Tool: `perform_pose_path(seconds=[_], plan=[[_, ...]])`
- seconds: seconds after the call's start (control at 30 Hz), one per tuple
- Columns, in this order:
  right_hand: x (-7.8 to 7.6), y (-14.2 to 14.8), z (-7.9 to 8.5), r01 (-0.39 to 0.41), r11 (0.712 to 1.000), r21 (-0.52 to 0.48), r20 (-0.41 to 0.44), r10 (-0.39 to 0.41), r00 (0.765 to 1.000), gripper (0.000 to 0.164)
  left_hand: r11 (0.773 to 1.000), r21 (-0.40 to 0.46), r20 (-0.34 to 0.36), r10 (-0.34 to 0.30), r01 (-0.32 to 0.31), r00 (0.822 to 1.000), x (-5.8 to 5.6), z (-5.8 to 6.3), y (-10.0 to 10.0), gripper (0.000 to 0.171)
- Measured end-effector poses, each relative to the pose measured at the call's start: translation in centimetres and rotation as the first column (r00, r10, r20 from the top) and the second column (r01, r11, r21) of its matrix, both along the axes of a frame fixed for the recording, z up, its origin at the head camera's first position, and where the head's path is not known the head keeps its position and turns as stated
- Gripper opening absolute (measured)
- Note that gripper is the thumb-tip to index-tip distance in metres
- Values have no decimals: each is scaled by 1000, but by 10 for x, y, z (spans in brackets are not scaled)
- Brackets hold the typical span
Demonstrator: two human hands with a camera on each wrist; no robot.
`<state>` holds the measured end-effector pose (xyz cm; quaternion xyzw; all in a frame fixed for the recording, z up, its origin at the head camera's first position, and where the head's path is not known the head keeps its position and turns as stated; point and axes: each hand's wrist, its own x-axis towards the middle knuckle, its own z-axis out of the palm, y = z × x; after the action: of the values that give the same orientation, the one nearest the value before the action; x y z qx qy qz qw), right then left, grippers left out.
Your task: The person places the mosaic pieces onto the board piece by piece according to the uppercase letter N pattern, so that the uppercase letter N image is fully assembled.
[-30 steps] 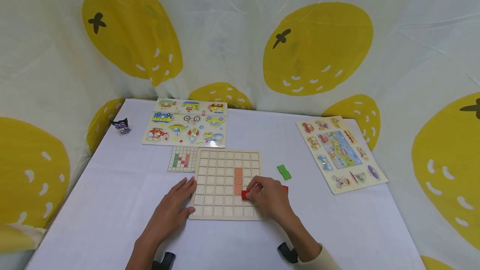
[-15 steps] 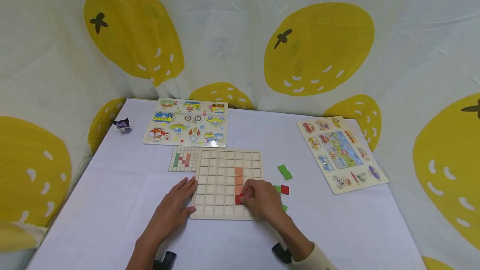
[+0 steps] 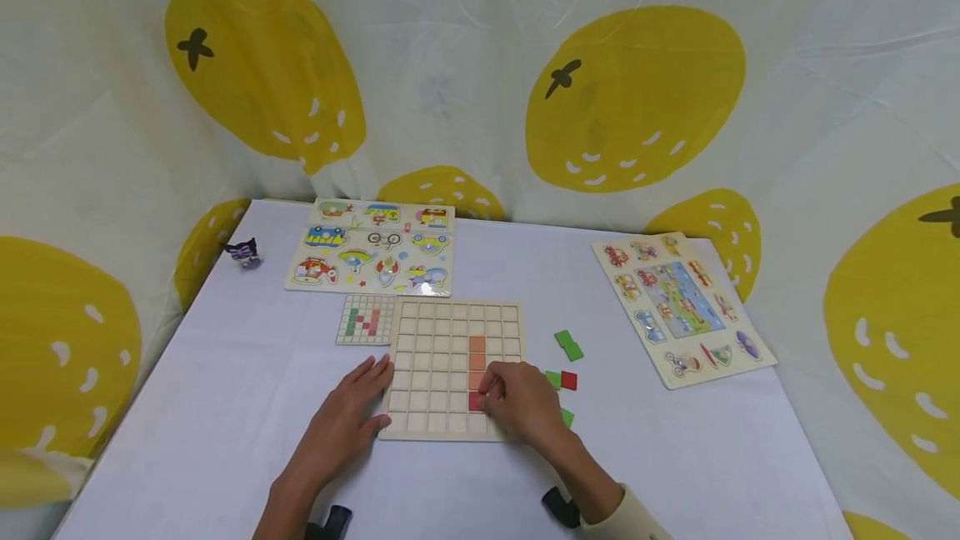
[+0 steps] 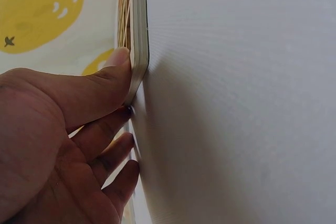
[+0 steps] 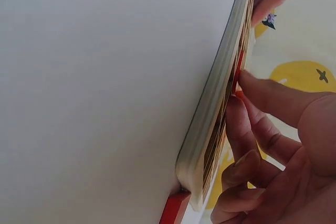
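Note:
A wooden grid board [image 3: 431,432] lies mid-table. Three orange tiles [image 3: 477,362] form a column in its cells, the lowest partly covered by my right hand. Directly below them a red tile [image 3: 475,401] sits in a cell, where my right hand [image 3: 525,402] pinches it between thumb and fingertips. In the right wrist view the thumb touches the red tile [image 5: 238,74] with fingers close beside it. My left hand [image 3: 341,415] rests at the board's left edge, fingers extended. The left wrist view shows its thumb [image 4: 100,90] against the side of the board [image 4: 138,35].
Green tiles [image 3: 568,345] and a loose red tile [image 3: 569,381] lie right of the board. A small pattern card [image 3: 365,320] touches its upper left. Two picture puzzles stand behind, one left [image 3: 367,248] and one right [image 3: 684,307]. A small dark figurine [image 3: 243,253] is far left.
My right hand has moved slightly left and down, bringing the red tile into the cell under the orange column. The loose tiles at right are now uncovered. My left hand stays put.

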<state>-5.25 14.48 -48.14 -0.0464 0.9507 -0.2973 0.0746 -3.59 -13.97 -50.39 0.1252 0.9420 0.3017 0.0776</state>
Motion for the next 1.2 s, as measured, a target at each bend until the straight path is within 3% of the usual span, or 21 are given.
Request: perform_pose_path(seconds=[0.23,0.53,0.8,1.2], plan=[[-2,13,6,15,998,-62,27,-13,1000,15,1000,8,14,-3,3,1000,1,2,0,83],[-4,47,15,110,983,-145,16,-109,994,22,1000,15,-15,-7,7,1000,2,1,-1,82],[-5,80,16,195,975,-108,24,-194,981,27,1000,24,-21,-5,5,1000,2,0,-1,83],[-3,119,11,256,966,-35,28,-255,967,29,1000,27,-28,-7,8,1000,2,0,-1,82]])
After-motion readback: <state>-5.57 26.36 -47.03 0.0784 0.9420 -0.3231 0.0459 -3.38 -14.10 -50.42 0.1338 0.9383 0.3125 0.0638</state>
